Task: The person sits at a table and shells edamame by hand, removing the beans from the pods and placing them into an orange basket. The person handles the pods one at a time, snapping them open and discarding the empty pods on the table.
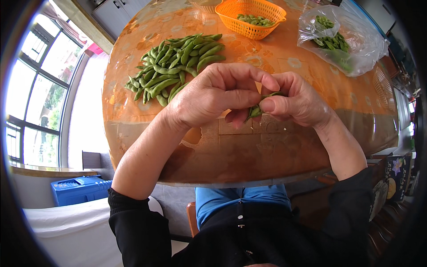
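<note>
Between my two hands, above the near part of the table, are green bean pods (pixel 256 111), partly hidden by the fingers. My right hand (pixel 293 100) pinches a pod between thumb and forefinger. My left hand (pixel 220 90) meets it from the other side, thumb and fingers curled round the pod's left end; whether it grips firmly is hard to see. Just beyond my left hand lies a heap of whole green pods (pixel 180 56). Farther off, an orange plastic basket (pixel 230 21) holds shelled green beans (pixel 255 20). A clear plastic bag (pixel 363 46) at the right contains green pods or empty shells (pixel 335 41).
The round table (pixel 200 160) has a patterned orange cloth under a clear cover, its near edge close to my lap. Small crumbs lie beneath my hands. A clear dish (pixel 205 5) stands at the back. To the left is a blue plastic box (pixel 80 190) below a window.
</note>
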Demonstrator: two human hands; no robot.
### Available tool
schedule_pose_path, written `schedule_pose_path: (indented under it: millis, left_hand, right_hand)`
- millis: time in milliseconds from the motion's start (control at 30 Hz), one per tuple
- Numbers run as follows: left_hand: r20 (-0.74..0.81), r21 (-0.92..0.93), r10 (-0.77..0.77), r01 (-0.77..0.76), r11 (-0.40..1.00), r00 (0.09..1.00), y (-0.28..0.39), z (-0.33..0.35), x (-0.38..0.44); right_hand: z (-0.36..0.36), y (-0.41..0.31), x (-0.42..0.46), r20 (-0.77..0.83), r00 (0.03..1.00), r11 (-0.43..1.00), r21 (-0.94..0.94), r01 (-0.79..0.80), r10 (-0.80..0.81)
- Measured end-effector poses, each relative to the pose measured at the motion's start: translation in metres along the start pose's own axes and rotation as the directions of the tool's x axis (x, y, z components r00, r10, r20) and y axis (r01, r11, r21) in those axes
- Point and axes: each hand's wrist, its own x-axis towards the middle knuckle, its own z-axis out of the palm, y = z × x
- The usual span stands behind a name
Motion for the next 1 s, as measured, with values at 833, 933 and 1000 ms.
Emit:
schedule_pose_path:
  millis: [833,933,1000]
  left_hand:
    - [-0.211,0.55,0.314,-0.153,0.821,0.926,0.0,0.011,0.0]
    - [-0.204,0.375,0.256,-0.166,0.912,0.945,0.002,0.006,0.001]
    - [-0.191,0.266,0.244,-0.189,0.945,0.951,0.002,0.004,0.001]
  right_hand:
    - [0.005,0.011,0.008,-0.258,0.966,0.999,-0.041,-0.029,0.018]
    - [-0.001,0.013,0.008,-0.21,0.978,0.998,0.058,0.011,0.002]
    - [-0.001,0.011,0.007,-0.171,0.985,0.996,0.09,0.016,0.0]
